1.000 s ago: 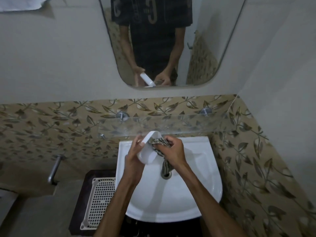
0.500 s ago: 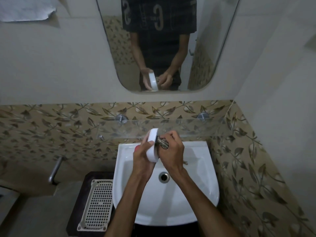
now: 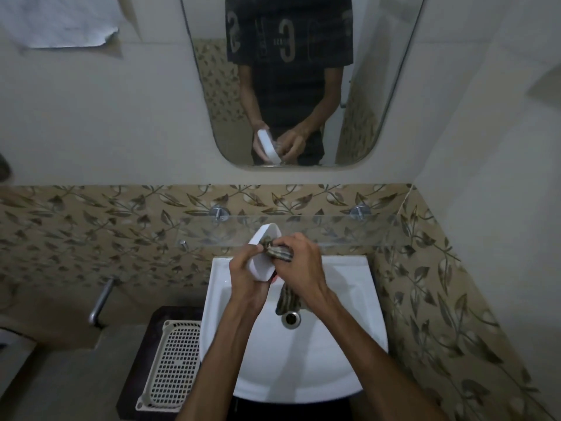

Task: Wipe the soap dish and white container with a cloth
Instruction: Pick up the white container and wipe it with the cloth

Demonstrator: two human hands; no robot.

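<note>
Mesh tray (image 3: 170,364): beside basin, lower left.
Basin (image 3: 349,344): white; cloth tail hangs w/ end at drain (image 3: 290,319).
L hand (image 3: 247,276): grips white dish (image 3: 263,257), tilted, above basin.
R hand (image 3: 299,265): clutches striped cloth (image 3: 277,251), pressed into dish.
Glass shelf (image 3: 334,230), mirror (image 3: 300,80): behind.
Status: dish wipe underway, approx.; other item not in view, presumably pending.

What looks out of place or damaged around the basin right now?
Only small things. The paper on the wall at upper left has a torn, curling lower corner. The cloth trails from the right hand toward the sink drain. The left hand holds the white dish securely.
</note>
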